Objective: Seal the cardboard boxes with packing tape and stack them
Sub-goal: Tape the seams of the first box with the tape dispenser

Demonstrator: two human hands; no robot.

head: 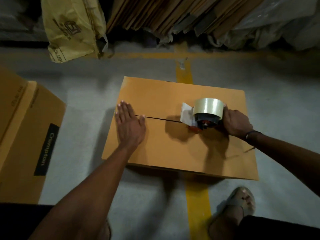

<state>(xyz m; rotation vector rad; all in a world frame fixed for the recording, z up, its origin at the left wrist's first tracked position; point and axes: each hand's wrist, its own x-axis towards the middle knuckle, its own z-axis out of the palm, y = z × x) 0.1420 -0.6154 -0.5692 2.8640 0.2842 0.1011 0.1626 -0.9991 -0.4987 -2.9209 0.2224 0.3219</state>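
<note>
Two brown corrugated cardboard boxes sit on the grey concrete floor (86, 94), which is crossed by painted yellow lines (197, 196): the closed plain box (173, 146) lies in the middle over one line, and a printed box (26, 135) stands well apart at the left edge. Flattened cardboard sheets (155, 13), a crumpled yellow woven sack (69, 26) and clear plastic wrapping (277, 18) line the far side. On the plain box's top, the left hand (129, 125) presses flat by the left end of the open flap seam, while the right hand (235, 122) grips a red-and-black tape dispenser (204, 122) carrying a clear tape roll (208, 105) on the seam.

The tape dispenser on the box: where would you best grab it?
Grip the tape dispenser at its rear handle, from the right, as the right hand does. The roll sits on top and the blade end faces left along the box seam, so only the back is free.
</note>
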